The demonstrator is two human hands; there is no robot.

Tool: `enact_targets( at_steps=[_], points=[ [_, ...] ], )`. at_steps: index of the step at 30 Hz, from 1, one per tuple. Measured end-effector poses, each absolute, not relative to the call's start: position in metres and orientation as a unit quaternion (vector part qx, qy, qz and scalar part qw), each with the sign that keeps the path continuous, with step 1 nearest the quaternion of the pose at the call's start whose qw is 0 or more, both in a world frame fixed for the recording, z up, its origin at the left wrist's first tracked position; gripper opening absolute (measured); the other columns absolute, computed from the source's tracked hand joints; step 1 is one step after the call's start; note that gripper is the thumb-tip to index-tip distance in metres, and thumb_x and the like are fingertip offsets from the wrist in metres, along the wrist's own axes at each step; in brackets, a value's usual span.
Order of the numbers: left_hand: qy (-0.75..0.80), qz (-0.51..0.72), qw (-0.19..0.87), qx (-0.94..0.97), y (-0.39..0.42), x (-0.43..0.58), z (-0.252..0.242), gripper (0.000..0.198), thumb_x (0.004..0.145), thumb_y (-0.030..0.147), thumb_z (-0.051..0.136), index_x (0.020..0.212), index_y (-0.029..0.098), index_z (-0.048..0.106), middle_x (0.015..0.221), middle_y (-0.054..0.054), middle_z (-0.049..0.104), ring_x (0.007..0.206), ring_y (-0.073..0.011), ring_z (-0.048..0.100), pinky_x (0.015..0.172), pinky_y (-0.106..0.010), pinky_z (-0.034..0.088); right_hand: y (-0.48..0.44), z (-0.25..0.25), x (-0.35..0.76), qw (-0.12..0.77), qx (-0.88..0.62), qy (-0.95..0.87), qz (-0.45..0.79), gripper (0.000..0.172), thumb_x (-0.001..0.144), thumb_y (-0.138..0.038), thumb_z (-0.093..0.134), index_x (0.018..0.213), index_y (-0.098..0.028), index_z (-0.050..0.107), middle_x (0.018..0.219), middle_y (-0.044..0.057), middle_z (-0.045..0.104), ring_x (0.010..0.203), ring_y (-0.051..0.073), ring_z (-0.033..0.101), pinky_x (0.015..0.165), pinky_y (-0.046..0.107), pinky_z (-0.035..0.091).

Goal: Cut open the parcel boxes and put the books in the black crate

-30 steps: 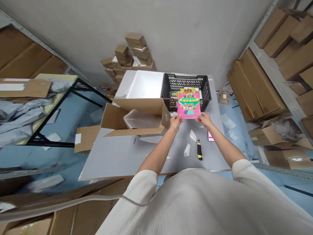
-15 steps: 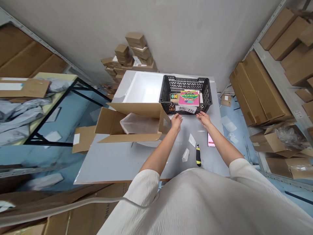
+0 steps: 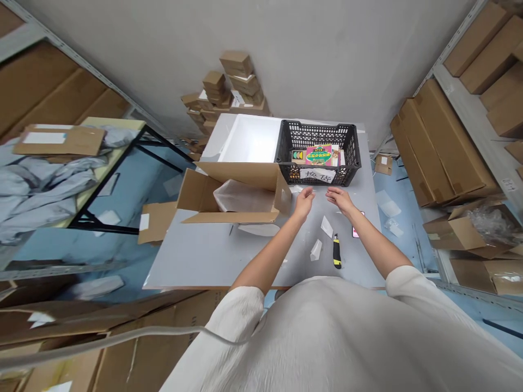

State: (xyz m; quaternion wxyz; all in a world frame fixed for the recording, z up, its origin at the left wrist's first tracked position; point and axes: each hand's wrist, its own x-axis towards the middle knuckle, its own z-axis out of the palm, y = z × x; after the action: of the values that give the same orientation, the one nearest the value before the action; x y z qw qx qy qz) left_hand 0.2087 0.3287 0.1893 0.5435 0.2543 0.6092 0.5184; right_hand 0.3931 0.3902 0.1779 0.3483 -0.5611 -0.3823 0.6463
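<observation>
A black plastic crate (image 3: 283, 142) stands on the grey table with a handwritten paper label (image 3: 317, 175) on its front. Inside it lies a pink and green booklet (image 3: 319, 155) among other printed items. My left hand (image 3: 304, 201) is just in front of the crate, fingers apart, holding nothing I can see. Facing it across a small gap, my right hand (image 3: 340, 199) is also empty with its fingers stretched out. To the left, an open cardboard box (image 3: 229, 218) holds something wrapped in whitish translucent material (image 3: 245, 197).
A black and yellow utility knife (image 3: 336, 251) lies near the front edge, beside paper scraps (image 3: 316, 250). Under my right forearm a phone (image 3: 356, 232) is partly hidden. A white tray (image 3: 255, 139) sits behind the cardboard box. Shelves with cartons (image 3: 449, 144) flank the right side.
Both hands have drawn away from the crate's front and closer to each other. The pink booklet now sits lower in the crate. My view has shifted slightly left.
</observation>
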Motion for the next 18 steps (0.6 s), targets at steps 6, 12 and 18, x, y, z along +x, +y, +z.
enact_targets(
  at_steps=[6, 12, 18],
  points=[
    [0.560, 0.556, 0.493, 0.365, 0.304, 0.191, 0.217, 0.034, 0.095, 0.019, 0.070, 0.128, 0.022, 0.077, 0.146, -0.015, 0.079, 0.142, -0.0288, 0.073, 0.130, -0.052, 0.049, 0.360, 0.194, 0.366, 0.329, -0.528, -0.439, 0.648, 0.024, 0.088, -0.025, 0.083, 0.111, -0.026, 0.079, 0.127, 0.007, 0.085, 0.117, 0.024, 0.083, 0.109, 0.045, 0.065],
    [0.495, 0.601, 0.401, 0.483, 0.269, 0.143, 0.259, 0.033, 0.102, 0.028, 0.069, 0.133, 0.024, 0.073, 0.144, -0.014, 0.079, 0.136, -0.0290, 0.076, 0.125, -0.052, 0.056, 0.331, 0.207, 0.329, 0.310, -0.495, -0.503, 0.637, 0.030, 0.088, -0.032, 0.084, 0.117, -0.027, 0.081, 0.129, 0.008, 0.086, 0.116, 0.025, 0.083, 0.109, 0.046, 0.064],
    [0.536, 0.635, 0.268, 0.488, 0.224, 0.043, 0.277, 0.042, 0.105, 0.032, 0.068, 0.146, 0.028, 0.066, 0.146, -0.012, 0.074, 0.130, -0.0257, 0.076, 0.119, -0.047, 0.060, 0.305, 0.203, 0.282, 0.311, -0.491, -0.543, 0.606, 0.050, 0.086, -0.031, 0.080, 0.136, -0.029, 0.078, 0.151, 0.010, 0.078, 0.132, 0.029, 0.076, 0.114, 0.053, 0.062]
  ],
)
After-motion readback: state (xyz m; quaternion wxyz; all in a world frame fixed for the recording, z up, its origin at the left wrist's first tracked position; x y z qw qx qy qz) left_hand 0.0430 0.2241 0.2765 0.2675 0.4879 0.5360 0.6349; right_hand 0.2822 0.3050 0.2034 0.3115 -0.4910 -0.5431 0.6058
